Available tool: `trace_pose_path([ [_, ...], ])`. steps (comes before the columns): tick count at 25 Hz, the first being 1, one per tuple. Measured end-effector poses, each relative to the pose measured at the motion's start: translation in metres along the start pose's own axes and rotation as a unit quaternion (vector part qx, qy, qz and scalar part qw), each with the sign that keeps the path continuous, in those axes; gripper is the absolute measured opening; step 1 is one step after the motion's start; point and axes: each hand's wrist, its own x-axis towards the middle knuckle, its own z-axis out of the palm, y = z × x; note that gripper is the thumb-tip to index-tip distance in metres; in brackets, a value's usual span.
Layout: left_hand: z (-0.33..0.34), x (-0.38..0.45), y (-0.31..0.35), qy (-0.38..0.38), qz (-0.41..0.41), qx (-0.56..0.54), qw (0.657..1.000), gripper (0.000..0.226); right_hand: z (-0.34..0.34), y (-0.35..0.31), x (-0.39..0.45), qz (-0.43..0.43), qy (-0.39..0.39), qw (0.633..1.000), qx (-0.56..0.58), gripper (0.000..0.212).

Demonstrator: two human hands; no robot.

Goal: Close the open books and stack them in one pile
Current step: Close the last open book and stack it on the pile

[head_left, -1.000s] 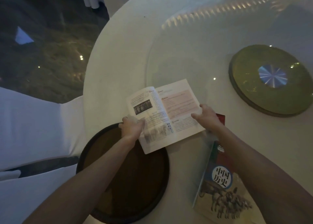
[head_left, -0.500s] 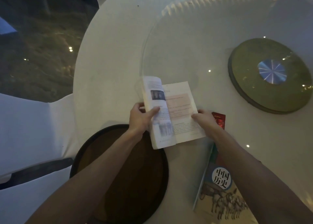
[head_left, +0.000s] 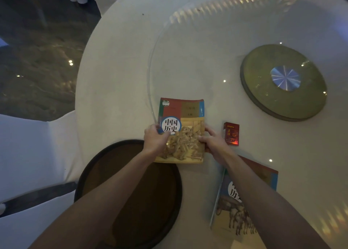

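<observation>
A closed history textbook (head_left: 185, 117) with a red, yellow and blue cover lies flat on the white round table (head_left: 116, 83), front cover up. My left hand (head_left: 155, 140) grips its left edge, thumb on the cover. My right hand (head_left: 213, 141) holds its right edge, fingers resting on the cover. A second closed textbook (head_left: 263, 175) with a similar cover lies lower right, mostly hidden under my right forearm.
A dark round tray (head_left: 98, 166) sits at the table's near edge under my left arm. A red packet (head_left: 231, 134) lies just right of my right hand. A green round disc (head_left: 263, 98) sits under the glass turntable, right. White-covered chairs (head_left: 28, 150) stand left.
The open book was folded shut: my left hand swung the left pages and cover over to the right, and the book now lies closed between both hands.
</observation>
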Motion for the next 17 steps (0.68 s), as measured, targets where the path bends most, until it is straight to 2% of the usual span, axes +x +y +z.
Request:
trace_pose_path([
  [3,-0.004,-0.005,0.000,0.020,-0.017,0.019,0.999,0.060,-0.004,-0.001,-0.022,-0.028,-0.013,0.998,0.057,0.042],
  [7,0.003,-0.023,0.006,-0.041,-0.012,-0.048,0.998,0.043,-0.036,0.015,-0.059,-0.054,-0.007,0.994,0.094,0.041],
  [12,0.047,-0.067,0.022,-0.159,0.026,-0.059,0.985,0.038,-0.099,0.057,-0.113,-0.081,0.064,0.986,0.128,0.044],
  [17,0.114,-0.116,0.014,-0.208,0.047,-0.055,0.975,0.032,-0.152,0.101,-0.157,-0.067,0.168,0.982,0.051,0.028],
])
